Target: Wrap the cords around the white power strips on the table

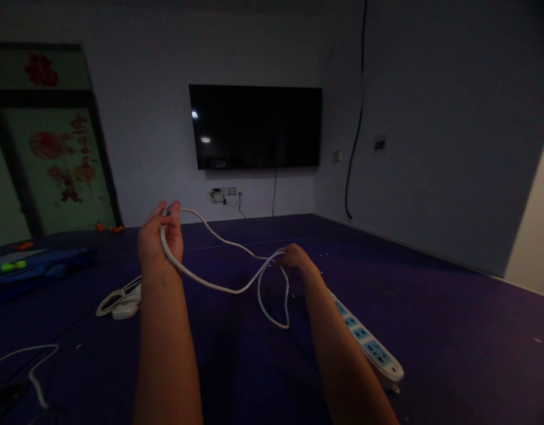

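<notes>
My left hand [160,239] is raised above the dark purple floor, fingers closed around loops of a white power cord [230,243]. The cord runs in a slack curve across to my right hand [298,261], which pinches it lower down, and a loop hangs below that hand. A white power strip [371,348] with blue sockets lies on the floor just right of my right forearm.
A coiled white cable with a plug [119,302] lies on the floor at left, and another thin white cable [28,363] at the lower left. A blue bag [36,268] sits far left. A black TV [256,126] hangs on the wall above sockets [227,192].
</notes>
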A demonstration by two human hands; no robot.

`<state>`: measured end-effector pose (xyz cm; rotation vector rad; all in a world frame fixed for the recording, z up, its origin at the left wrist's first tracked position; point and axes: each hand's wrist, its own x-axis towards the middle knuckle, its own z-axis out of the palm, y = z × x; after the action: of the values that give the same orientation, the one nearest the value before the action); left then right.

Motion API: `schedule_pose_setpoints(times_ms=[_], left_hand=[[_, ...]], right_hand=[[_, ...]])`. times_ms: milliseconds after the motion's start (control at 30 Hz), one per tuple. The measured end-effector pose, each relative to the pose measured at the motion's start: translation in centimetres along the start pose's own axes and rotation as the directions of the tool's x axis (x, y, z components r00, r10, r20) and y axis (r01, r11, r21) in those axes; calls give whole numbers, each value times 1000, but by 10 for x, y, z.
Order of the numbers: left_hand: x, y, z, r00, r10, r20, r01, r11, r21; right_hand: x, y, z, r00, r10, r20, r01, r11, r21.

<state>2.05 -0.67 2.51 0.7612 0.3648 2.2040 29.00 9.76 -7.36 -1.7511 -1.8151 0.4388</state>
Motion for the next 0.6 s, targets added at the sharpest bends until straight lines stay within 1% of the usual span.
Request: schedule_pose_setpoints(times_ms=[100,133,200,267,333,400,467,533,600], left_hand=[[1,-2,0,1000,0,29,-1,1000,27],[2,-5,1,999,14,32,-15,999,36],[1,-15,7,997,73,38,-75,996,44],[-2,-30,16,986,155,55,-159,985,65],[-9,-51,25,983,145,115,-162,975,153],[-19,-75,34,975,122,184,-171,944,281],[-31,-99,39,942,162,295,-273,882,385],[-41,-118,40,876,174,449,-410,760,504],[-50,-131,39,815,130,565,-509,628,589]], right_hand=[[-6,-2,-5,984,-128,124,115,988,102],[-9,-3,-7,970,-187,155,160,973,167],[-13,-6,-11,928,-314,201,241,917,318],[-17,-12,-15,883,-410,227,290,859,422],[-20,-19,-17,855,-450,258,307,840,448],[-21,-27,-17,826,-491,277,325,816,478],[-21,-34,-15,808,-527,264,329,775,540],[-20,-37,-10,813,-533,234,307,734,606],[-18,-38,-6,824,-522,221,268,702,659]])
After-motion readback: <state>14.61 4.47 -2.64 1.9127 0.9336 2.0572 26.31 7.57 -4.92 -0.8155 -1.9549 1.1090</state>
